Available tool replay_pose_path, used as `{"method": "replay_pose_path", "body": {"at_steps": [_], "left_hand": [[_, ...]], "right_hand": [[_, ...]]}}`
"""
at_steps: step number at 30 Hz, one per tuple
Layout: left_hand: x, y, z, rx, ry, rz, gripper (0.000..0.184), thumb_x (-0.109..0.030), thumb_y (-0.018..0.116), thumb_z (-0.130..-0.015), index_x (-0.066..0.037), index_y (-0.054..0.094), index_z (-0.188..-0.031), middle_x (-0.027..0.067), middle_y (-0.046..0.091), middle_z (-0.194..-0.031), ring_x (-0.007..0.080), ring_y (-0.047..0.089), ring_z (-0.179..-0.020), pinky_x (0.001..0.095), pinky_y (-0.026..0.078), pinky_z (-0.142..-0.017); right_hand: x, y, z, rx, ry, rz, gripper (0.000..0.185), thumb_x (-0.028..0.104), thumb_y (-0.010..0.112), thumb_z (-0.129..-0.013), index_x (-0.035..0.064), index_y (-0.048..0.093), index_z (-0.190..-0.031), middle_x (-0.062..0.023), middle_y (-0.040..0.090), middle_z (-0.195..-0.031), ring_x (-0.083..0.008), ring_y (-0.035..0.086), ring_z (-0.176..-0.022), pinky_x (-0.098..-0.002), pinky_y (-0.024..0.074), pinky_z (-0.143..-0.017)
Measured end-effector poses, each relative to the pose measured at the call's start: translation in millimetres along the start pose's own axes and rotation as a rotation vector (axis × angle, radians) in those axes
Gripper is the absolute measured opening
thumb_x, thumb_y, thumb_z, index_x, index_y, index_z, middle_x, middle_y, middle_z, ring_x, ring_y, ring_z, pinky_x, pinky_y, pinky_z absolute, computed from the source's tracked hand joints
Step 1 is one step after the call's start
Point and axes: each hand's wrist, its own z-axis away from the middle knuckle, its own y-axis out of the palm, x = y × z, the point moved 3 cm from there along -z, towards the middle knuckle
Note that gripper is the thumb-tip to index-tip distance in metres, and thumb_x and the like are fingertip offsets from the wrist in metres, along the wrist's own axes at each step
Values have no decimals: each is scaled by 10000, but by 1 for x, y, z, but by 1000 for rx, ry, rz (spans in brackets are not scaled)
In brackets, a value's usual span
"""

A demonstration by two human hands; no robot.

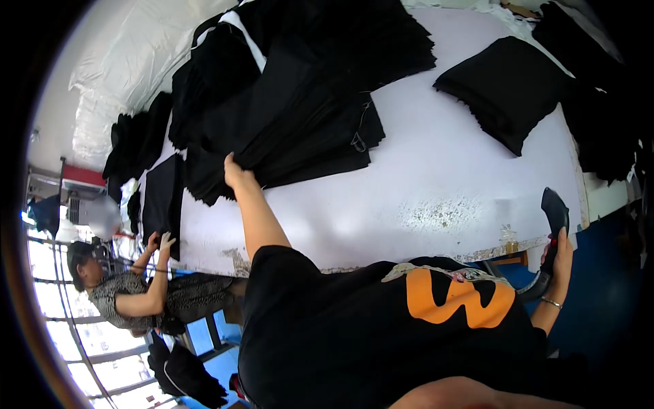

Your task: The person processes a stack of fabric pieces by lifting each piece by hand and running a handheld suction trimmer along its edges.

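Observation:
My left hand is closed on the near edge of a fanned stack of black fabric pieces; its fingers are partly hidden in the cloth. A loose pale thread lies on the right side of this stack. At the table's front right edge, my right hand grips a black handheld tool with a broad dark head and a bit of red near the grip. The tool points upward, and its exact kind cannot be made out.
The pale table has a worn, chipped front edge. A folded black fabric pile lies at the right, with more dark cloth beyond. At the left, a co-worker handles a black fabric piece. Plastic sheeting covers the far left.

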Motion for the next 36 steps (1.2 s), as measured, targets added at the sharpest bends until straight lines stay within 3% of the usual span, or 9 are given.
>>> {"method": "replay_pose_path", "body": {"at_steps": [6,10,13,15,18,19,23,29,36], "left_hand": [[-33,17,46,69,-165,-125,416,-225,690,-905,1,617,-1247,138,667,-1270,320,629,-1176,499,482,-1081],[-15,26,141,28,45,-135,786,-551,686,-884,-4,500,-1416,123,571,-1407,282,559,-1251,427,437,-1058],[44,13,180,162,-339,-148,602,-525,671,-882,-42,549,-1220,69,616,-1077,182,543,-864,319,453,-763],[63,34,231,640,-485,-210,313,-305,670,-945,-34,615,-1092,54,620,-940,154,535,-773,285,457,-704],[17,122,328,1005,23,-215,49,-66,655,-948,-35,621,-932,41,589,-803,113,535,-676,219,436,-615],[-4,146,359,859,154,-173,87,-54,626,-952,-31,582,-881,48,552,-784,129,510,-685,243,437,-644],[-115,188,420,1364,763,32,332,-306,402,-1054,-37,595,-1042,106,563,-1043,201,520,-949,343,436,-859],[-133,165,449,1465,891,-143,314,-292,422,-1042,-36,603,-1036,105,571,-1036,201,528,-941,342,442,-853],[-133,112,467,1267,961,-432,293,-276,446,-1028,-34,612,-1029,105,581,-1028,201,538,-931,341,449,-846]], "right_hand": [[-23,-16,27,-82,57,2,625,648,485,-994,32,580,-937,-43,533,-562,-148,529,-412,-263,412,-397],[-24,-14,27,-90,63,-52,612,645,499,-989,42,571,-922,-35,530,-572,-146,529,-416,-264,422,-399],[-13,-12,33,-58,-1,-8,601,630,505,-994,42,581,-896,-35,538,-581,-149,551,-438,-275,442,-410],[-15,-14,33,-33,-80,26,583,606,511,-999,43,595,-875,-38,544,-591,-151,565,-462,-292,456,-423],[15,-11,50,-69,-137,73,527,473,501,-1042,28,576,-769,-63,581,-598,-182,582,-514,-333,477,-492],[24,-10,55,-42,-182,141,537,465,490,-1048,24,606,-763,-68,598,-611,-180,594,-525,-336,491,-512],[19,-13,70,-8,-111,35,464,427,523,-1046,4,620,-881,-74,619,-658,-174,594,-517,-318,496,-512],[20,-21,90,63,-89,-12,454,468,516,-1046,28,572,-948,-78,620,-674,-169,602,-515,-297,490,-510],[4,-41,39,170,-73,15,464,470,515,-1045,21,580,-945,-83,617,-657,-190,619,-523,-309,499,-511]]}}
